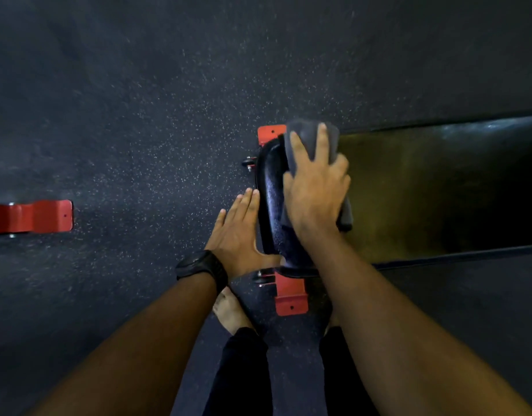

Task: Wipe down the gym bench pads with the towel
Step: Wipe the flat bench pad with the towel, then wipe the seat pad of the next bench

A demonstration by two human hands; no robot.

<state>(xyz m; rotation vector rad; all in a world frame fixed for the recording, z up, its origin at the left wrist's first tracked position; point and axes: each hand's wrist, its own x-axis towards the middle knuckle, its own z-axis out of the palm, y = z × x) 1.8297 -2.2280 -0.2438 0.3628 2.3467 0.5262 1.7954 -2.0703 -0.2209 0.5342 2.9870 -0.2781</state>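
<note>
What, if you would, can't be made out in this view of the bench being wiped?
- The bench pad: far end cut off by the head view's right edge.
- The towel: its middle hidden under the right hand, which is blurred.
- The red bracket on the floor: cut off by the left edge.
- Pad's cleanliness: too dark to tell.

Dark grey towel [304,137], bunched, draped over rounded near end of bench pad [423,190]; pad black, glossy, long.

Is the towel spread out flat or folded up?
Folded: the towel is a thick compact wad under the right hand on the bench pad.
</note>
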